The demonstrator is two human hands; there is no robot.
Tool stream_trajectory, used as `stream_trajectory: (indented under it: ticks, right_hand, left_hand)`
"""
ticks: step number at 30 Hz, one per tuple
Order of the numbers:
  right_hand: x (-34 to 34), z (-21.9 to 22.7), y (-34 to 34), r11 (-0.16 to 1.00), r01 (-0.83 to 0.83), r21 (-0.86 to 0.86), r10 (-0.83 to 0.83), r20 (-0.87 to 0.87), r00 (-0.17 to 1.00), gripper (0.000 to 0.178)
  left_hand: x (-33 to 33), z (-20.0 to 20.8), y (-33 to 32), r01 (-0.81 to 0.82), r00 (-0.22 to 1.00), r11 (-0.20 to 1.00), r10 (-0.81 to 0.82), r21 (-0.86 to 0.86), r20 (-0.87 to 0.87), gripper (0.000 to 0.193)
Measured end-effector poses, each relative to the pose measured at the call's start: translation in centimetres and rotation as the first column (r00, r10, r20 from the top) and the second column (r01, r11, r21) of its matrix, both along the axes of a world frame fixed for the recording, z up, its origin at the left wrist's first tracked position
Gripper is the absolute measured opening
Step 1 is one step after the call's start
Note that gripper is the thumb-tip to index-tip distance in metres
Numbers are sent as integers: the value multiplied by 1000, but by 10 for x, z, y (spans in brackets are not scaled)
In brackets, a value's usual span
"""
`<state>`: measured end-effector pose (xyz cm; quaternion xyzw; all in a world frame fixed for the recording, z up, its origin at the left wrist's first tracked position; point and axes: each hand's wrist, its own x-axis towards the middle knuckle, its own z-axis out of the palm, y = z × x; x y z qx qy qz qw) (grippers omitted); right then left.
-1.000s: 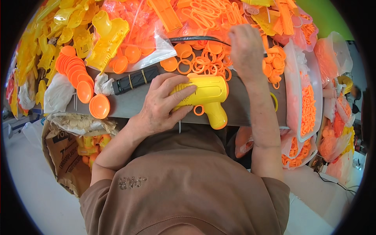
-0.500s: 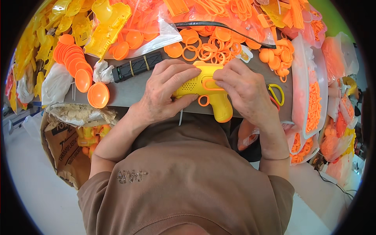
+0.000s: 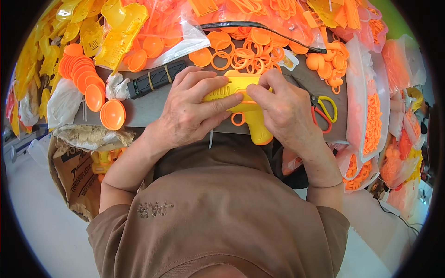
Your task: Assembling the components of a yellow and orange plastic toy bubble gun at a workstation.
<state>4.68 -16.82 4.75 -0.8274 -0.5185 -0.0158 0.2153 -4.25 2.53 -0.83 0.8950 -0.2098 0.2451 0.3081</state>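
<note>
A yellow toy gun [image 3: 257, 123] is held level between my hands near the table edge, its grip pointing down toward me. An orange trigger ring [image 3: 238, 119] sticks out below its body. My left hand [image 3: 190, 109] is wrapped over the barrel end, fingers lying across the vented side and thumb underneath. With bent fingers, my right hand [image 3: 291, 106] grips the rear end, its thumb pressed on the gun's side. Whether a small part lies under that thumb is hidden.
Yellow-and-red-handled scissors [image 3: 327, 111] lie right of my right hand. Orange rings [image 3: 250, 55] are heaped behind the gun. Stacked orange cups [image 3: 112, 114] and a black banded block [image 3: 157, 79] lie left. A clear bin [image 3: 359, 102] stands right, a paper sack [image 3: 74, 171] lower left.
The orange oval piece on the gun's side beneath my right fingers is out of sight. My left fingers have spread farther across the body, and my right thumb now presses on its side.
</note>
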Motion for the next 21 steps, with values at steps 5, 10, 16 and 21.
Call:
stream_trajectory:
  ticks: [5,10,16,21]
  right_hand:
    - [17,-6,-7,958,-41,285,46,-10,999,19]
    - [71,-40,-49,843,503,190,-457,-240,856,17]
    - [80,-67,-46,806,592,10,-589,113,800,18]
    - [87,-76,-50,775,626,87,-615,-121,779,17]
  left_hand:
    - [-2,2,2,2,1000,1000,-1,21,-16,48]
    - [-1,3,-1,-12,1000,998,10,-63,-29,52]
    - [0,1,0,6,1000,996,-8,-85,-23,54]
    - [-1,1,0,-2,1000,997,0,-78,-29,55]
